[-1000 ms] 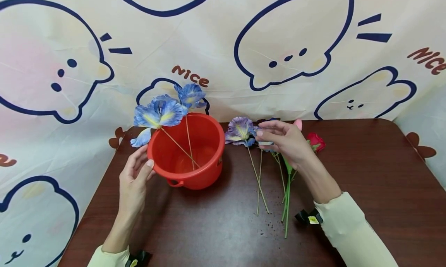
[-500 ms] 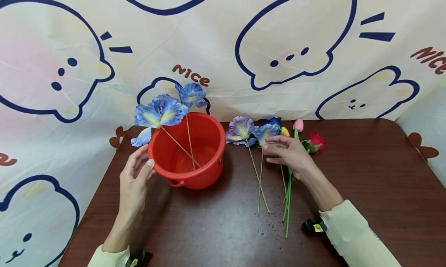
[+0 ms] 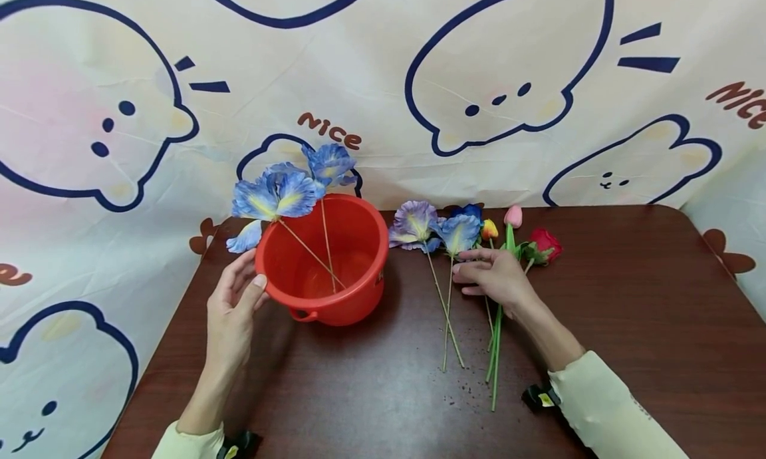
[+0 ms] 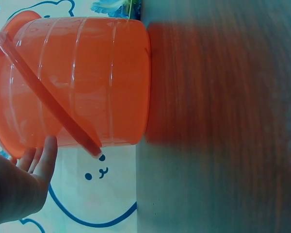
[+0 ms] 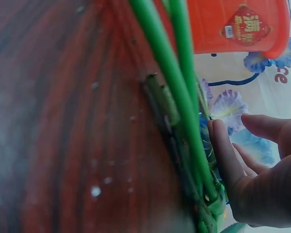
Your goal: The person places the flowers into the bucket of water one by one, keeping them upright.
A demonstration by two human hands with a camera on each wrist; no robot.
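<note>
My left hand (image 3: 232, 306) holds the red bucket (image 3: 323, 306) by its left rim, thumb at the edge and fingers against the outside. In the left wrist view the fingers (image 4: 46, 158) lie along the bucket's side, below its hanging handle (image 4: 51, 99). Two blue artificial irises (image 3: 278, 193) lean out of the bucket, their thin stems crossing inside. My right hand (image 3: 499, 279) is at the stem of a blue iris (image 3: 457, 233) on the table. In the right wrist view its thumb and forefinger are apart, close to that stem.
A purple iris (image 3: 414, 221) lies left of the right hand. Beyond it are a dark blue flower (image 3: 468, 210), a yellow-orange bloom (image 3: 489, 229), a pink tulip (image 3: 512, 216) and a red rose (image 3: 543, 245). Dark crumbs (image 3: 457, 396) dot the brown table (image 3: 371, 406). A printed cloth hangs behind.
My right hand has moved back toward me from over the flower heads, down to the blue iris's stem, uncovering several blooms. The left hand and bucket have stayed in place.
</note>
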